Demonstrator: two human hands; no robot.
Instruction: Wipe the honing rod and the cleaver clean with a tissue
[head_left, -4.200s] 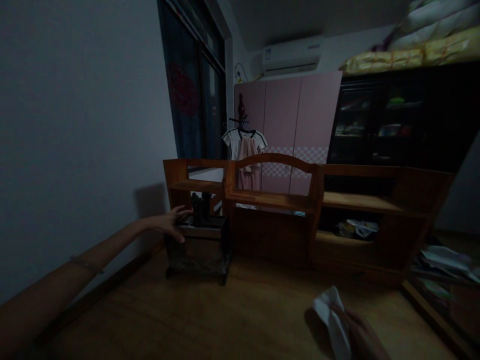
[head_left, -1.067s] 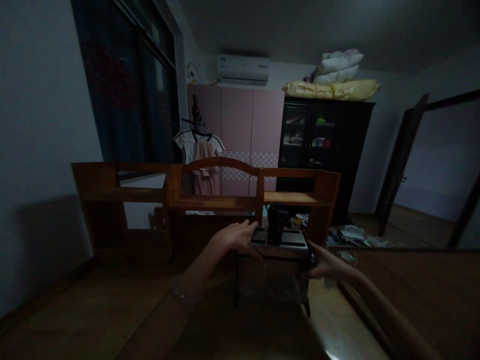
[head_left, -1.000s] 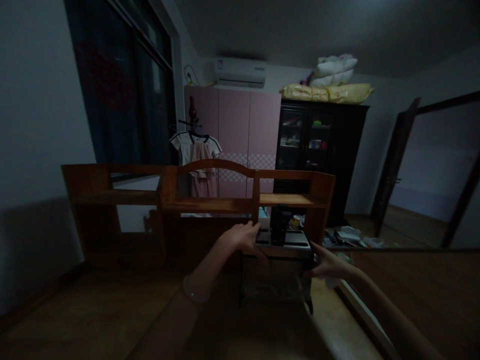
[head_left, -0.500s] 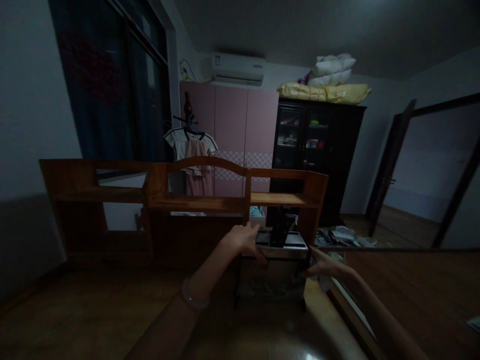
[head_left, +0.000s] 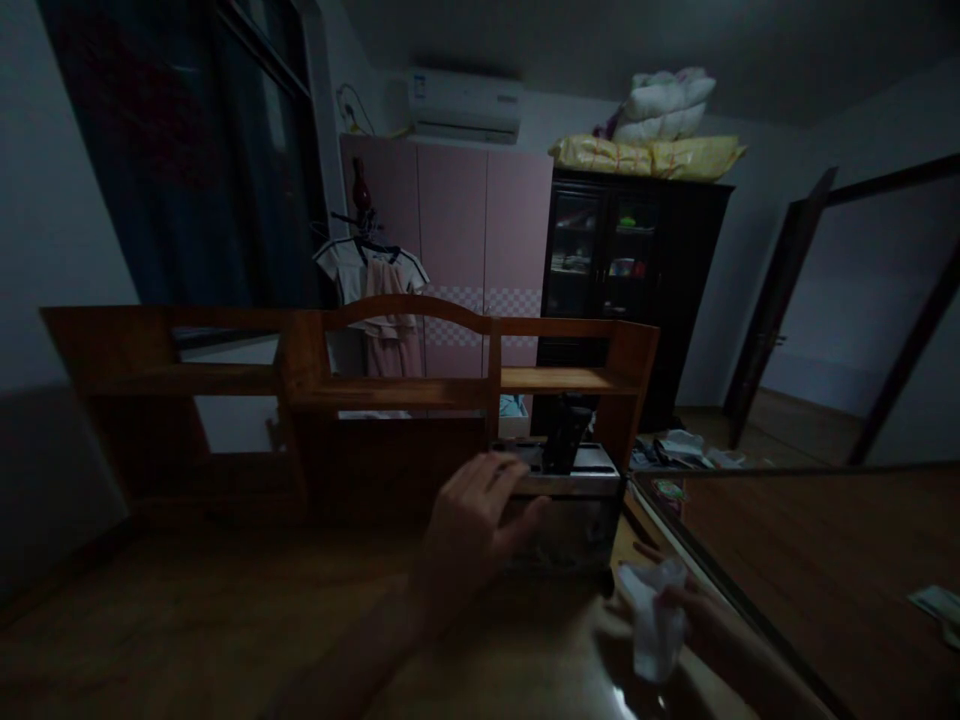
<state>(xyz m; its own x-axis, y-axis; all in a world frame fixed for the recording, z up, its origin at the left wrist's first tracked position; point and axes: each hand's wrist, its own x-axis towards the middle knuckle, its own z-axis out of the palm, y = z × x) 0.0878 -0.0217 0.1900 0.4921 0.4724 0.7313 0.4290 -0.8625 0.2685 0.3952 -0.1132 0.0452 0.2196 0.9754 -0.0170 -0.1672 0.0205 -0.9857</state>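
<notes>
A box-shaped metal holder [head_left: 574,520] with dark slots in its shiny top stands on the wooden table [head_left: 225,620]. A dark upright object [head_left: 564,435] rises from its top; its kind is too dark to tell. My left hand [head_left: 480,515] is at the holder's left front, fingers stretched out and thumb apart, holding nothing. Whether it touches the holder I cannot tell. Lower right, my right hand [head_left: 686,605] grips a crumpled white tissue [head_left: 654,615], which hangs down over the tabletop.
Behind the holder stands a wooden shelf unit [head_left: 390,393] along the table's back. A raised edge [head_left: 697,540] runs along the right, with a brown surface [head_left: 817,550] beyond it. Farther back are a pink wardrobe [head_left: 450,220], a dark cabinet [head_left: 686,270] and an open door [head_left: 784,310].
My right hand has left the holder's right side and moved down and nearer with the tissue. My left hand has come off the holder's top left corner toward its front. The view has tilted down.
</notes>
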